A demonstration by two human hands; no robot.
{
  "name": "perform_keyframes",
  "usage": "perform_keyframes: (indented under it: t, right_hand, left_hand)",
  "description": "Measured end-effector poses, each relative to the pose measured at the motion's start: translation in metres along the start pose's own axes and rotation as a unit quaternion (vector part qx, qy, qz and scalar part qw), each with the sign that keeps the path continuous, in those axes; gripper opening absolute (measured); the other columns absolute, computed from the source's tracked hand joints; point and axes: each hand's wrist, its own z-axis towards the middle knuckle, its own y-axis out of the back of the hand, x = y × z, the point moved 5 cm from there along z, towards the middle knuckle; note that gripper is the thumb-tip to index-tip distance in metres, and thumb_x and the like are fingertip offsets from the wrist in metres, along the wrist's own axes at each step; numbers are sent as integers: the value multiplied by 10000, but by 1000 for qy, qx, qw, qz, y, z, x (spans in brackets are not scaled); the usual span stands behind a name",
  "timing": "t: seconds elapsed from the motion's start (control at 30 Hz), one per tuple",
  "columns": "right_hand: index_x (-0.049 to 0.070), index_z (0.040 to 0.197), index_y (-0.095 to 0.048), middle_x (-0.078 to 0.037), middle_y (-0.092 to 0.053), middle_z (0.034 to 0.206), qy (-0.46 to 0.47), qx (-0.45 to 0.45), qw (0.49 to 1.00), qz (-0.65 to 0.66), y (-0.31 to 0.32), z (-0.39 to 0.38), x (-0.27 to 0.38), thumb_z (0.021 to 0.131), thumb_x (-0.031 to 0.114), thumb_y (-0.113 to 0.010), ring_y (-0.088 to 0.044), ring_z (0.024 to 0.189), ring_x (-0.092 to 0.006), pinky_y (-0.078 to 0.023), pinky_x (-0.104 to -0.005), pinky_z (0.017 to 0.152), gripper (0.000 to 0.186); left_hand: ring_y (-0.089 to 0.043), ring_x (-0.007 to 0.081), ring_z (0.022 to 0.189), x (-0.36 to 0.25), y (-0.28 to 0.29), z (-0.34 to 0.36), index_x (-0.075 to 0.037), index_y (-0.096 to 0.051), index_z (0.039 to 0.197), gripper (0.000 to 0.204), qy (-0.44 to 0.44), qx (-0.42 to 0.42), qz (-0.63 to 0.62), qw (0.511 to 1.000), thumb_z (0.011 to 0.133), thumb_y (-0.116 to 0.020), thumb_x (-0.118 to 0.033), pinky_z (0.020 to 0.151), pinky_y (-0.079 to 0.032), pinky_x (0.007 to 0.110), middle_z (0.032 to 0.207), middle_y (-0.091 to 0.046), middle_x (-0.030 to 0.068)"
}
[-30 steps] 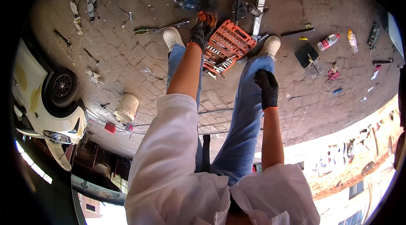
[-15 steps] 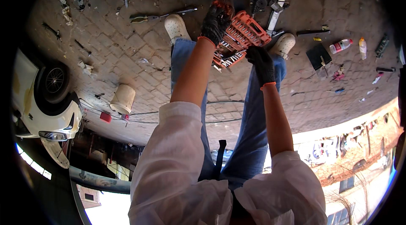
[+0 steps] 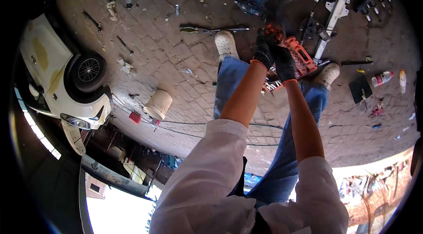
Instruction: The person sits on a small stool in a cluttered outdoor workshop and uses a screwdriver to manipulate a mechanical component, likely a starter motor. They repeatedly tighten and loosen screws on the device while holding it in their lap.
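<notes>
Both my hands wear black gloves with orange cuffs. My left hand (image 3: 264,49) is closed around an indistinct reddish-orange thing (image 3: 275,31) just above an open orange socket case (image 3: 299,55), which has metal sockets and bits in its trays. Touching or overlapping it, my right hand (image 3: 282,60) is closed over the case's left part; what it grips is hidden. A dark cordless power tool (image 3: 253,6) lies beyond my hands. Pliers and a long tool (image 3: 198,29) lie by my left white clog (image 3: 226,44); my right clog (image 3: 328,75) is beside the case.
A white car (image 3: 44,58) with patched panels stands at left, near a bucket (image 3: 157,104) and cables. A metal rail (image 3: 330,22), mechanism parts (image 3: 308,27), two bottles (image 3: 381,78), a dark square piece (image 3: 361,88) and scattered tools lie on the paving.
My right hand has moved from my right thigh up to my left hand over the case. My left hand has come lower over the case. The view has swung, shifting the scene rightward.
</notes>
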Motion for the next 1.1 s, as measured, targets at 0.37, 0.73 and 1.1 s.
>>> perform_keyframes:
  t: [0.37, 0.73, 1.1]
  right_hand:
    - [33, 1131, -551, -125, -618, 1031, -101, 27, 982, 159, -12, 36, -20, 850, 154, -442, -592, 926, -283, -455, -329, 824, 324]
    - [27, 1027, -590, -174, -587, 1041, -109, -102, 989, -12, 12, 16, -3, 838, 170, -467, -540, 989, -332, -416, -392, 861, 267]
    - [60, 1018, -599, -131, -579, 1060, -149, -75, 985, 41, 14, 4, -11, 826, 115, -507, -532, 1006, -320, -427, -385, 860, 220]
  left_hand:
    - [-570, 263, 861, 9, -11, 6, -50, -619, 964, 587, 19, 121, -149, 981, 829, -415, -584, 816, -454, 374, 916, -633, 117]
    - [-502, 341, 1068, -10, -1, -22, -20, -545, 1127, 656, 51, 34, -94, 994, 854, -346, -583, 968, -368, 460, 1144, -538, 194]
    - [-578, 241, 939, -5, 16, -24, -79, -572, 1057, 374, 5, 18, -15, 1000, 876, -483, -394, 824, -488, 346, 1042, -598, 111]
